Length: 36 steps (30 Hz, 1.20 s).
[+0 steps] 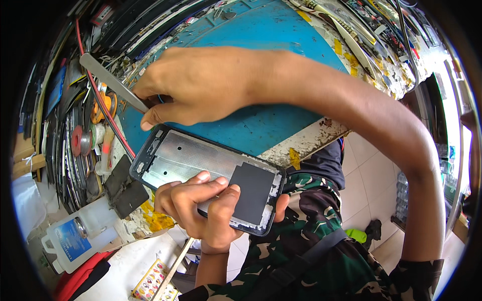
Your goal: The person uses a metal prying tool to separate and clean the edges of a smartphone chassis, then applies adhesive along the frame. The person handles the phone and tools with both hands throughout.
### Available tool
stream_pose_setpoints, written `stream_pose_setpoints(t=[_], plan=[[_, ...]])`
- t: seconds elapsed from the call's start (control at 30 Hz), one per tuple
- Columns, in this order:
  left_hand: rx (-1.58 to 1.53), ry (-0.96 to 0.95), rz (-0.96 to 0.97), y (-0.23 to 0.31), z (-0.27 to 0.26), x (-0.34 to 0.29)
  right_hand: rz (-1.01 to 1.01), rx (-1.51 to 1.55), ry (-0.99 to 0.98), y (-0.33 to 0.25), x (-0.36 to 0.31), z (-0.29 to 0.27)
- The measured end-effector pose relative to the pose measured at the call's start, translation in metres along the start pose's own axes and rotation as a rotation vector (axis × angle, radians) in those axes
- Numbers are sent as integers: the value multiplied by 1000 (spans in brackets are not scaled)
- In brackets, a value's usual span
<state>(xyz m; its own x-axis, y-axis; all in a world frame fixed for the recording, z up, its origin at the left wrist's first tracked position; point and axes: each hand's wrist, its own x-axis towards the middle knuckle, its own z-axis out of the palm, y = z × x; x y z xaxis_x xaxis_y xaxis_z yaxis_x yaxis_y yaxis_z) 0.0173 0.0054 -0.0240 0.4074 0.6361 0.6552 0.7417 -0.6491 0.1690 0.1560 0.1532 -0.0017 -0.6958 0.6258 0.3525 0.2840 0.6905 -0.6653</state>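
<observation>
Cluttered repair bench with a blue mat [271, 35]: the left hand [201, 208] grips a phone frame [201, 160] from below, thumb pressed on its metal plate, holding it at the mat's near edge. The right hand [193, 85] pinches metal tweezers [108, 80] over the frame's top corner. A clear bottle [75, 236] lies at left.

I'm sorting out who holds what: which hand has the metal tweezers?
The right hand, reaching across the blue mat, pinches the tweezers. The left hand grips the phone frame instead.
</observation>
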Motion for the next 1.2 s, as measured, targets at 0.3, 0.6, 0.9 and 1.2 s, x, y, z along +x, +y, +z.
stream_pose_setpoints(t=[0.3,0.6,0.9,1.2], plan=[[-69,21,-140,3,-1,-6,-53,-8,55,-27,-85,-13],[-30,8,-23,3,0,2,-55,20,120,-15,-79,-7],[-31,46,-108,2,0,-5,27,31,28,-44,-114,-24],[-48,40,-140,5,0,-3,89,62,39,-45,-123,-25]])
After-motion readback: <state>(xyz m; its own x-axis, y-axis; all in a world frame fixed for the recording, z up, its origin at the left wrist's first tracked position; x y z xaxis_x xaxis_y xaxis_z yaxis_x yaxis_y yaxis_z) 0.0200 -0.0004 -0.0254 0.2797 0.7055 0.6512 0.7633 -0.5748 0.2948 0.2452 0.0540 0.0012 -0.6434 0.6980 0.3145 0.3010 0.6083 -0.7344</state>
